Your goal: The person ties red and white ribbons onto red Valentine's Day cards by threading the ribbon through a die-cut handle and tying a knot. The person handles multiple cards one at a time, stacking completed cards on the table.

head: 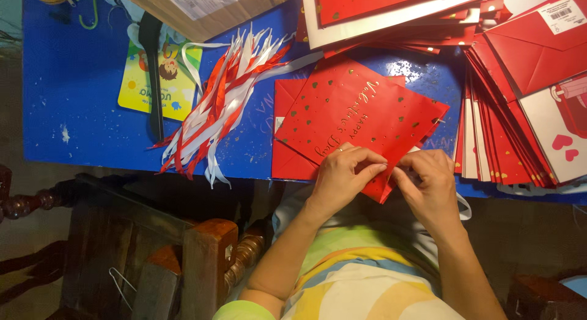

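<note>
A red paper gift bag (pixel 361 112) with gold hearts and gold lettering lies flat on the blue table (pixel 73 94), tilted, its near corner hanging over the front edge. My left hand (pixel 343 176) pinches that near corner from the left. My right hand (pixel 431 185) pinches the same edge from the right, fingertips almost meeting the left hand's. A second red flat piece (pixel 287 164) lies underneath the bag.
A bundle of red and white ribbons (pixel 214 112) lies left of the bag. Stacks of flat red bags (pixel 507 143) fill the right side and the far edge (pixel 391 14). A yellow-green card (pixel 137 88), a cardboard box (pixel 202 8) and a dark wooden chair (pixel 183 259) are at left.
</note>
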`<action>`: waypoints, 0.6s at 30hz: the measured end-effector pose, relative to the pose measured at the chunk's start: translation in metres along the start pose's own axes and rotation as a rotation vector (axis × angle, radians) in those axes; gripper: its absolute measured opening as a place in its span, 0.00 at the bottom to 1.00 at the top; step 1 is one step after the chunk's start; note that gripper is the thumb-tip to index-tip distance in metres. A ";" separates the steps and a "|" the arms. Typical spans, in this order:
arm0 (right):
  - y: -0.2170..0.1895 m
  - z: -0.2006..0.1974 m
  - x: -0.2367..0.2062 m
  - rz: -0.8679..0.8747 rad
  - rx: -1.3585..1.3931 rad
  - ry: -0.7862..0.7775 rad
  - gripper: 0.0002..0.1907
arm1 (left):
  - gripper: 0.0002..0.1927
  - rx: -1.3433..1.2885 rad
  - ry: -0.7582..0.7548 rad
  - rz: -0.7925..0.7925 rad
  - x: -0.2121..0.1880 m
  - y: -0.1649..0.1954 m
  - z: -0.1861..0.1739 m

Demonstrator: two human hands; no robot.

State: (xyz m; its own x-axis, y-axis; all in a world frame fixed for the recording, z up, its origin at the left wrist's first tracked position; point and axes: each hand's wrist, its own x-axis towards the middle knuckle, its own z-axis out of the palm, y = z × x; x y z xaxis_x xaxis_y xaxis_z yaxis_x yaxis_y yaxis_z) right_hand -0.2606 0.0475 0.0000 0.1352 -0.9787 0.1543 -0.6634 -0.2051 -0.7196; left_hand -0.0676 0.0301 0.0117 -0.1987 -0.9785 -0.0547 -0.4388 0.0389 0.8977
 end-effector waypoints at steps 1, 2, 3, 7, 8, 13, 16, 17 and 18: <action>0.000 0.000 -0.001 0.013 0.005 -0.004 0.07 | 0.07 -0.002 0.012 0.021 0.000 0.000 0.001; 0.001 0.000 -0.001 0.017 0.006 -0.005 0.07 | 0.06 -0.004 0.024 0.042 -0.001 0.001 0.001; 0.001 0.000 -0.001 0.019 0.007 -0.006 0.07 | 0.06 -0.004 0.037 0.063 -0.002 0.001 0.001; 0.003 -0.003 -0.002 0.036 0.011 -0.023 0.06 | 0.08 -0.218 0.005 -0.015 -0.003 -0.006 -0.001; 0.003 -0.003 -0.002 0.034 0.016 -0.025 0.06 | 0.09 -0.299 -0.006 -0.045 -0.002 -0.009 -0.001; 0.003 -0.006 -0.003 0.050 0.035 -0.043 0.05 | 0.10 -0.588 0.090 -0.125 0.004 -0.024 0.008; 0.003 -0.006 -0.003 0.061 0.039 -0.052 0.03 | 0.11 -0.735 0.100 -0.122 0.004 -0.027 0.007; 0.003 -0.006 -0.002 0.060 0.041 -0.052 0.03 | 0.13 -0.699 0.064 -0.114 0.003 -0.028 0.005; 0.003 -0.005 -0.002 0.058 0.042 -0.052 0.03 | 0.15 -0.662 0.029 -0.105 0.002 -0.027 0.002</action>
State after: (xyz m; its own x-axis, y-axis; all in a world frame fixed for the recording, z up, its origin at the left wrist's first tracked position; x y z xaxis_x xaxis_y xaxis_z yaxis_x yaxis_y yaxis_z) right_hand -0.2667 0.0488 0.0012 0.1360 -0.9877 0.0769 -0.6397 -0.1468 -0.7544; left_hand -0.0580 0.0271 -0.0141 -0.1571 -0.9757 -0.1527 0.1773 -0.1800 0.9676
